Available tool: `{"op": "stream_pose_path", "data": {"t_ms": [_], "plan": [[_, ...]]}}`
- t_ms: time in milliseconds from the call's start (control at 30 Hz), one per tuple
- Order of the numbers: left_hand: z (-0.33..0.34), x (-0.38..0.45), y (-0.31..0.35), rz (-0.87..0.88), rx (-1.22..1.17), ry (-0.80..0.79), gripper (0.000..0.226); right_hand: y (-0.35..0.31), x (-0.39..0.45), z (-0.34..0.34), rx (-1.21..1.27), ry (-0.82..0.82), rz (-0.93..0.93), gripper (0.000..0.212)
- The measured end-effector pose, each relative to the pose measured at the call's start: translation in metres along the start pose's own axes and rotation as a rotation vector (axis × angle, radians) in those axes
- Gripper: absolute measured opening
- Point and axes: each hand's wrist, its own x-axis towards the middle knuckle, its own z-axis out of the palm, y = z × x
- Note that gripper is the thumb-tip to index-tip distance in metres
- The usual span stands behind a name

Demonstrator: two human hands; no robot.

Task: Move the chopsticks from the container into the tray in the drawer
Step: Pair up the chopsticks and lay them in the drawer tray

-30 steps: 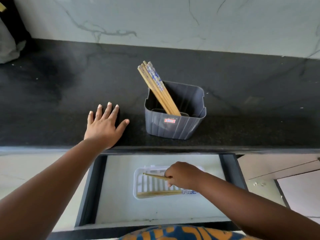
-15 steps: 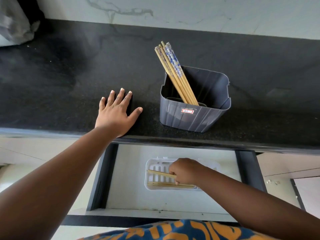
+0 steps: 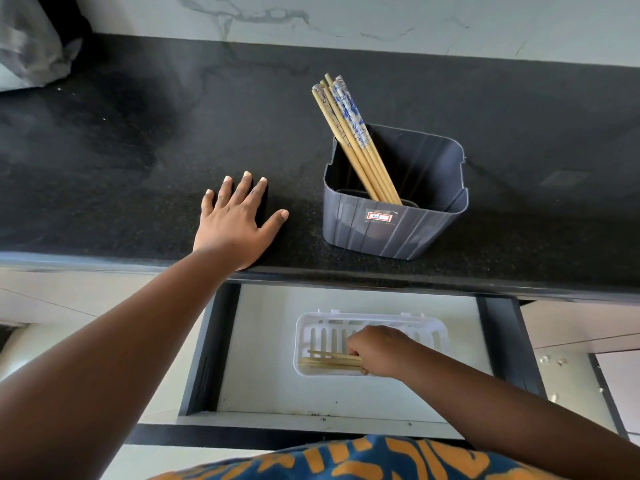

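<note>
A dark grey container (image 3: 391, 230) stands on the black counter with several wooden chopsticks (image 3: 349, 140) leaning to its back left; some have blue-patterned tops. Below, the open drawer (image 3: 263, 344) holds a white slotted tray (image 3: 308, 327). My right hand (image 3: 377, 351) is down in the tray, fingers closed around a chopstick (image 3: 329, 355) that lies almost flat beside other chopsticks (image 3: 322, 365) resting along the tray's front edge. My left hand (image 3: 239, 223) lies flat on the counter, fingers spread, left of the container.
A grey crumpled bag (image 3: 27, 46) sits at the counter's far left corner. A marble wall (image 3: 381, 22) backs the counter. The drawer's dark rims (image 3: 502, 341) frame the tray. A pale floor shows at the right.
My right hand has lowered the chopstick from a raised tilt down onto the others in the tray. The left hand stays flat on the counter. The camera has shifted, so everything sits further right.
</note>
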Motion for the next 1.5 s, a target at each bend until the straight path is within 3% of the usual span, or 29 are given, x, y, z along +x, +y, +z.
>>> {"op": "stream_pose_path", "data": {"t_ms": [367,567,767,1000,1167,1267,1500], "plan": [[0.0,0.0,-0.001,-0.003,-0.003,0.004,0.076,0.009,-0.007,0.002,0.182,0.105,-0.002,0.026],[-0.001,-0.001,0.0,0.001,-0.012,0.007,0.076,0.03,-0.031,-0.01,0.456,0.177,0.107,0.038],[-0.001,0.0,-0.001,0.003,-0.003,-0.012,0.076,0.049,-0.081,-0.048,0.629,0.268,0.19,0.03],[0.0,0.0,0.001,0.008,0.043,-0.051,0.077,0.018,-0.181,-0.141,0.762,0.304,-0.013,0.018],[-0.001,-0.001,0.002,0.008,0.065,-0.076,0.078,-0.002,-0.205,-0.202,0.875,0.581,-0.174,0.018],[-0.002,0.0,0.002,0.014,0.058,-0.079,0.08,-0.004,-0.192,-0.23,0.812,0.749,-0.141,0.016],[-0.002,-0.001,0.002,0.007,0.068,-0.076,0.087,-0.005,-0.134,-0.259,0.738,0.949,-0.003,0.005]]}}
